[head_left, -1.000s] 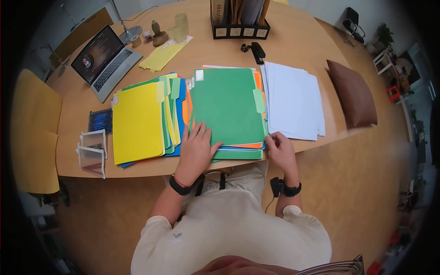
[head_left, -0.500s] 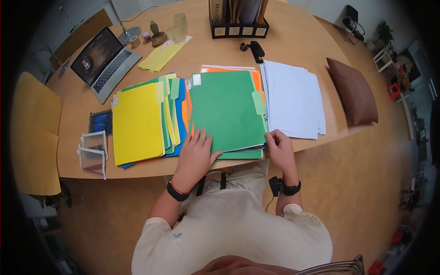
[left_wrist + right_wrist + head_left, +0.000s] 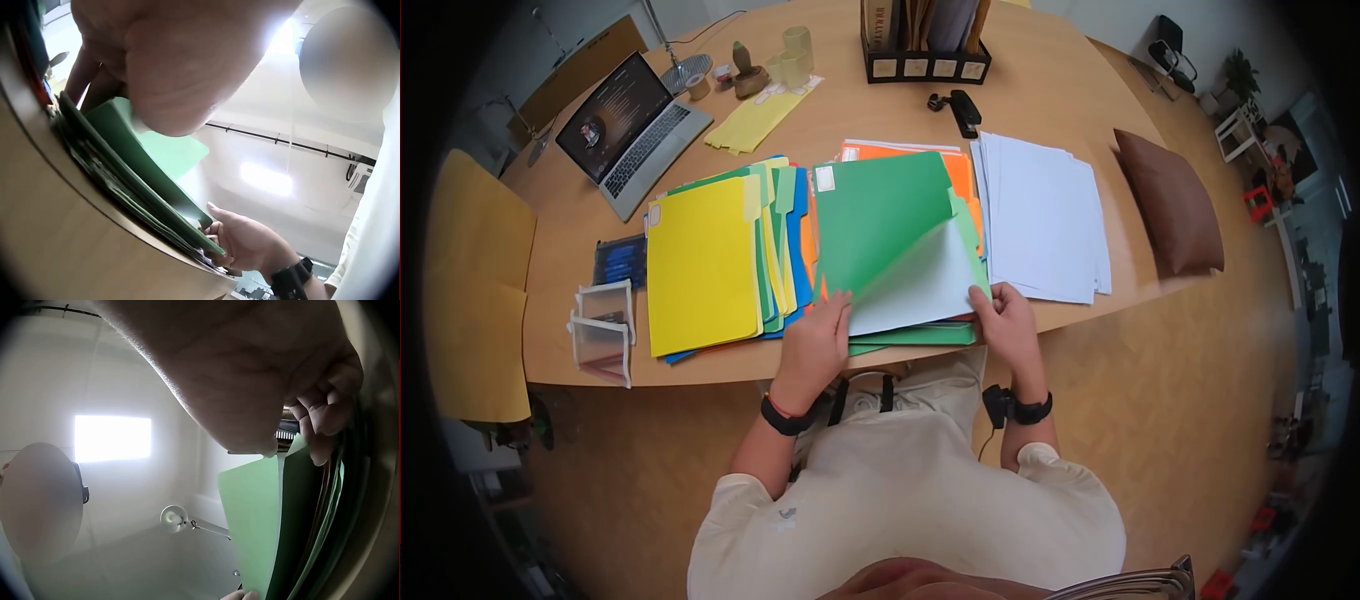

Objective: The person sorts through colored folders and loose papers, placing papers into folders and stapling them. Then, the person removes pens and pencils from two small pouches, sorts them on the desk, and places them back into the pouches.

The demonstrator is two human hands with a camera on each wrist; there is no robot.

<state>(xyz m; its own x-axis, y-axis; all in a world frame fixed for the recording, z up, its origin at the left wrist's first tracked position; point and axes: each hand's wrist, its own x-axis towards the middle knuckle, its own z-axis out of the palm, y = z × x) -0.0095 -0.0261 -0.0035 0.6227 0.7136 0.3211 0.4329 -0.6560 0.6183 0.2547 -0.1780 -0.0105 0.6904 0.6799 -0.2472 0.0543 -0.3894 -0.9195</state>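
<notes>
1 green folder (partly open) between left hand and right hand

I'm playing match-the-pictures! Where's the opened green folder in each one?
Head: green folder, in the middle.
Left wrist: green folder, slanting from the left down to the centre.
Right wrist: green folder, low, just right of centre.
Shared landmark: the right hand, at the folder's edge.
</notes>
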